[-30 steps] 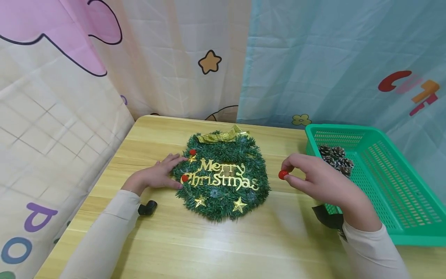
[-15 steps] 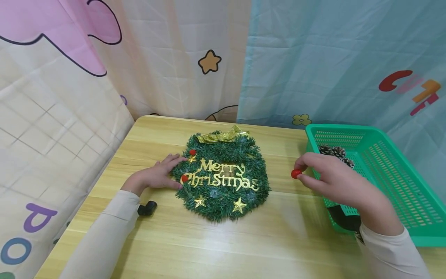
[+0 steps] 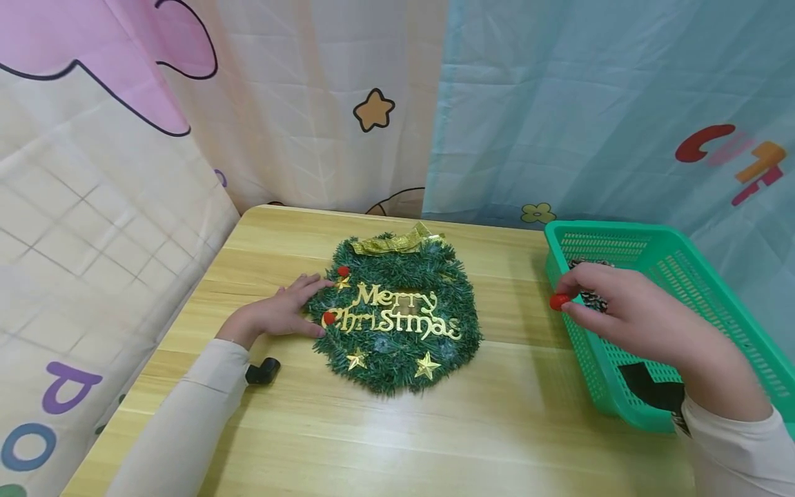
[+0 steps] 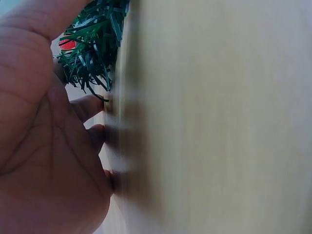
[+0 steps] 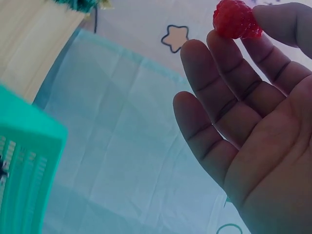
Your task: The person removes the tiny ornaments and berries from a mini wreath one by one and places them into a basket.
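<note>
In the head view a green wreath (image 3: 397, 373) lies on the wooden table, bearing gold "Merry Christmas" lettering (image 3: 406, 322), gold stars (image 3: 427, 366), a gold ribbon (image 3: 394, 243) and two red berries (image 3: 344, 271) on its left part. My left hand (image 3: 282, 312) rests at the wreath's left edge, index finger and thumb spread and touching the greenery. Between thumb and fingertips my right hand (image 3: 646, 317) pinches a red raspberry (image 5: 235, 19), held over the near-left rim of the green basket (image 3: 586, 359). The right wrist view shows the other fingers extended.
Pine cones (image 3: 594, 301) sit in the basket, partly hidden behind my right hand. The basket stands at the table's right side. Printed curtains (image 3: 515, 103) hang behind the table (image 3: 435, 442) and along its left.
My right hand has moved to the right with the raspberry, from beside the wreath to over the basket's rim. The left hand and the wreath have stayed in place.
</note>
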A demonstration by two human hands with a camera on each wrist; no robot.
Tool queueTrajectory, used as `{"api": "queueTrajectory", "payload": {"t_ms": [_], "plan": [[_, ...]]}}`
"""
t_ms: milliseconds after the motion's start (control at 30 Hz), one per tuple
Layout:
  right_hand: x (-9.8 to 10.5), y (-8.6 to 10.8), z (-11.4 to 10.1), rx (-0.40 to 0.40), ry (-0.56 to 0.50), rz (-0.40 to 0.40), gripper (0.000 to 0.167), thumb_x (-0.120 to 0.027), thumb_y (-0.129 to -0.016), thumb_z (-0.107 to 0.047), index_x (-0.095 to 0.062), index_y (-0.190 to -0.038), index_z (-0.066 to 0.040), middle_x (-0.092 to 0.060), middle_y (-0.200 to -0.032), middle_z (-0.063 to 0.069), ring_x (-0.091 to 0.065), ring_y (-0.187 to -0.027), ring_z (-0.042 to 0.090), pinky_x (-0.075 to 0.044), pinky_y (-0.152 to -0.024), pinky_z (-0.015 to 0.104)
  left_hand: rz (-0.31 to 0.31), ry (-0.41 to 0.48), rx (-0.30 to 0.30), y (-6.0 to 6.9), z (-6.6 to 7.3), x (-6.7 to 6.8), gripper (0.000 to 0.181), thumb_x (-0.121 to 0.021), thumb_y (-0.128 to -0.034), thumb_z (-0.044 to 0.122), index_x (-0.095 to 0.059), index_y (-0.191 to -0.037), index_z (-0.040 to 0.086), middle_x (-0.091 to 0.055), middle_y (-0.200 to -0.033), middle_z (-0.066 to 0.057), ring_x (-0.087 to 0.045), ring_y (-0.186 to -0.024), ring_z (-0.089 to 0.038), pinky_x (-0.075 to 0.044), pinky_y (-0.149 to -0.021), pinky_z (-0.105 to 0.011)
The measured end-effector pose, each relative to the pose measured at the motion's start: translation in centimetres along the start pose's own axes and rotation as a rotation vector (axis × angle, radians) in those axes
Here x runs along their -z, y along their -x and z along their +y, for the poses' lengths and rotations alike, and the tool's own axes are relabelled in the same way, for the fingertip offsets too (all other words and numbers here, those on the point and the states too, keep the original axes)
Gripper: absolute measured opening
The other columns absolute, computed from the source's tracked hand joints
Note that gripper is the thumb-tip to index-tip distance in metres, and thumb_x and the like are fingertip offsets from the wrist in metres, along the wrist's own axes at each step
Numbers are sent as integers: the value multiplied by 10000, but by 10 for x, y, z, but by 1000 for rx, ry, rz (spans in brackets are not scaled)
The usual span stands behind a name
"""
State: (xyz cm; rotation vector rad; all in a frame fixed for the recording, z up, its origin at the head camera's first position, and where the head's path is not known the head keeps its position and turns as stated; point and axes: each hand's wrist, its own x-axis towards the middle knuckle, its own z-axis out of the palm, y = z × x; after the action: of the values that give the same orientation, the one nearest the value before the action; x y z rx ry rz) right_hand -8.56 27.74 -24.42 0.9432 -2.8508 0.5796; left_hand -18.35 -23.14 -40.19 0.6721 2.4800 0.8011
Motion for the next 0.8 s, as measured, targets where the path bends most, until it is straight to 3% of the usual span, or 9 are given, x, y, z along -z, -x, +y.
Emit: {"api": "queueTrajectory", "payload": {"t_ms": [200, 333, 567, 800], "plan": [[10, 9, 8, -82, -57, -48, 224, -662, -949, -61, -592, -1031, -257, -613, -889, -88, -531, -536, 22, -456, -521, 234, 2, 1, 1, 0, 0, 0, 931, -788, -835, 415, -254, -1572, 217, -6, -1636, -218, 84, -1481, -431, 73, -1067, -739], [14, 12, 15, -50, -48, -42, 235, -666, -942, -44, -586, -1017, -252, -626, -824, -121, -571, -584, 14, -460, -594, 206, 2, 5, 1, 0, 1, 0, 932, -790, -834, 406, -254, -1572, 216, -1, -1637, -218, 90, -1482, -424, 78, -1068, -736], [17, 17, 30, -78, 62, -13, 230, -699, -930, -92, -613, -1017, -286, -666, -961, -138, -578, -873, -12, -466, -683, 178, 2, 10, -2, 1, 2, 0, 934, -790, -831, 409, -256, -1571, 209, 1, -1635, -225, 90, -1480, -431, 85, -1069, -732], [20, 24, 50, -134, 92, -8, 187, -696, -940, -123, -635, -1017, -282, -665, -960, -125, -561, -866, -22, -459, -668, 208, 3, 6, -1, 1, 2, 0, 928, -786, -835, 411, -255, -1572, 218, -2, -1637, -218, 84, -1483, -425, 77, -1073, -731]]}}
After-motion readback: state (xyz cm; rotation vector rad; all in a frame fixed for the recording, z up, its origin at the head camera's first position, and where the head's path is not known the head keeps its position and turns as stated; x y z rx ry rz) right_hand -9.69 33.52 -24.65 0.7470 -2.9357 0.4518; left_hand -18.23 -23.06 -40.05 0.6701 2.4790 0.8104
